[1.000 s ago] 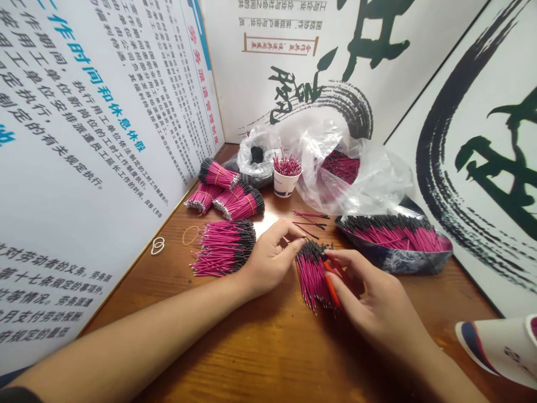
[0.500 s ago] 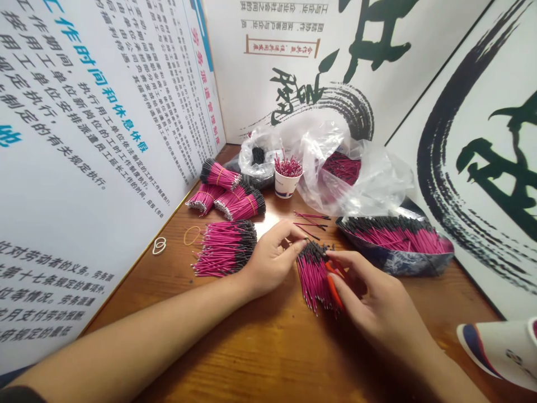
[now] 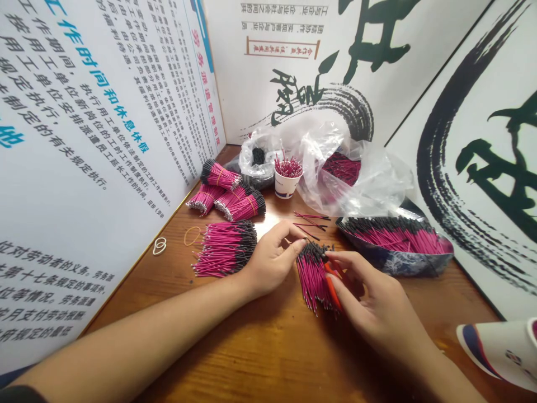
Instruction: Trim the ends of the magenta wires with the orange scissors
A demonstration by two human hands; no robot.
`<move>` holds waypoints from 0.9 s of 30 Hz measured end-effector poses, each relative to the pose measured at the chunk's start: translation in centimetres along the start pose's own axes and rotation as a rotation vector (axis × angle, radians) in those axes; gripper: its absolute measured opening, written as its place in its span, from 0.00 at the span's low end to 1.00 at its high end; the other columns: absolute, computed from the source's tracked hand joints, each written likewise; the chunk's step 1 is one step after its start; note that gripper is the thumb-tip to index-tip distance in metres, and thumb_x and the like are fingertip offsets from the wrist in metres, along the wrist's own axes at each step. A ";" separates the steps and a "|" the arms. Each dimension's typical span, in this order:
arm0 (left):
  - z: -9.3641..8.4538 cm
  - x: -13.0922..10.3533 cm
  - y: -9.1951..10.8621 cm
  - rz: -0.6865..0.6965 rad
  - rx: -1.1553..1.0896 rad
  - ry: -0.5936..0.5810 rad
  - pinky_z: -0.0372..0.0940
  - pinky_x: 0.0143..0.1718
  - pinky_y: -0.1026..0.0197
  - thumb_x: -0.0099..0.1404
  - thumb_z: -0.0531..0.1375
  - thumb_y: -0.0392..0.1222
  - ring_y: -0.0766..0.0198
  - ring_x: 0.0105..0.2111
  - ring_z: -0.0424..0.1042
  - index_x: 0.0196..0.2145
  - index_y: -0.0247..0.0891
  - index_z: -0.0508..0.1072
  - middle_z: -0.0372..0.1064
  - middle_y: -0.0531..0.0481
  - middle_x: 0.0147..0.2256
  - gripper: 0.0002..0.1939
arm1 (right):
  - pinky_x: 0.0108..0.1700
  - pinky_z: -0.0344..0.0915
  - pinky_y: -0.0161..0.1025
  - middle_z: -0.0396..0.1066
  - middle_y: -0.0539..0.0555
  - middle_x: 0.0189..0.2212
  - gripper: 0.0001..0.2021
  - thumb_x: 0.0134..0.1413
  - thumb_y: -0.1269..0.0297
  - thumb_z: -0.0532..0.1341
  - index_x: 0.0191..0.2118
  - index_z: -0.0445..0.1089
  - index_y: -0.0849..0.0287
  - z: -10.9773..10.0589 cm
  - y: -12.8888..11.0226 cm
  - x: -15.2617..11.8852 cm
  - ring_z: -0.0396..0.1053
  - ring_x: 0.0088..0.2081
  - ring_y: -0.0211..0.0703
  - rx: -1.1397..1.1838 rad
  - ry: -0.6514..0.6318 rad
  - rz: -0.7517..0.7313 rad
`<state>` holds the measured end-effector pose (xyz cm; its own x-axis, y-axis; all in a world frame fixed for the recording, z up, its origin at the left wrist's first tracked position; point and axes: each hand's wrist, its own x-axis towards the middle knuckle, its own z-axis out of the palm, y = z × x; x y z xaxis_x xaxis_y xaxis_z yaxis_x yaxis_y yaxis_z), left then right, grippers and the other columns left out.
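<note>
Wire pile (image 3: 310,282): between your hands, well in from the edges of the table (image 3: 247,347).
Your left hand (image 3: 271,260): fingertips close together at the pile's black ends; whether they pinch a wire, I cannot tell.
Your right hand (image 3: 375,291): holding a red-handled tool (image 3: 333,291), its tip at those ends.
Tied bundles (image 3: 243,205): near the table's far left corner.
Filled tray (image 3: 394,263): near its right edge.

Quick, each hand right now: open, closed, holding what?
Left hand: closed in a pinch by the wires; can't tell if holding one.
Right hand: closed, holding the red-handled tool.
</note>
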<state>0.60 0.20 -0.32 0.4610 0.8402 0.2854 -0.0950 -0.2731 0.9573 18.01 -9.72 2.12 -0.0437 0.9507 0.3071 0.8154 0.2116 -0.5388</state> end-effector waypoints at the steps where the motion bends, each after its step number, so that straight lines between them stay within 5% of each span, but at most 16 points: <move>1: 0.0 0.0 0.0 0.004 0.001 -0.001 0.60 0.36 0.60 0.67 0.57 0.37 0.65 0.32 0.64 0.33 0.36 0.68 0.64 0.52 0.31 0.04 | 0.26 0.66 0.34 0.73 0.49 0.27 0.11 0.62 0.64 0.57 0.48 0.68 0.56 0.0 0.0 0.0 0.69 0.23 0.39 0.001 -0.002 0.001; 27: -0.1 0.0 0.0 -0.017 -0.022 -0.002 0.61 0.36 0.60 0.67 0.57 0.39 0.65 0.32 0.66 0.35 0.36 0.69 0.65 0.51 0.31 0.05 | 0.29 0.69 0.35 0.76 0.51 0.30 0.11 0.61 0.64 0.57 0.48 0.69 0.57 0.0 0.1 0.2 0.72 0.26 0.40 0.007 0.001 -0.002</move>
<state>0.54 0.21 -0.34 0.4645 0.8437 0.2692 -0.1061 -0.2487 0.9627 18.09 -9.47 2.15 -0.0450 0.9501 0.3087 0.8110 0.2152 -0.5440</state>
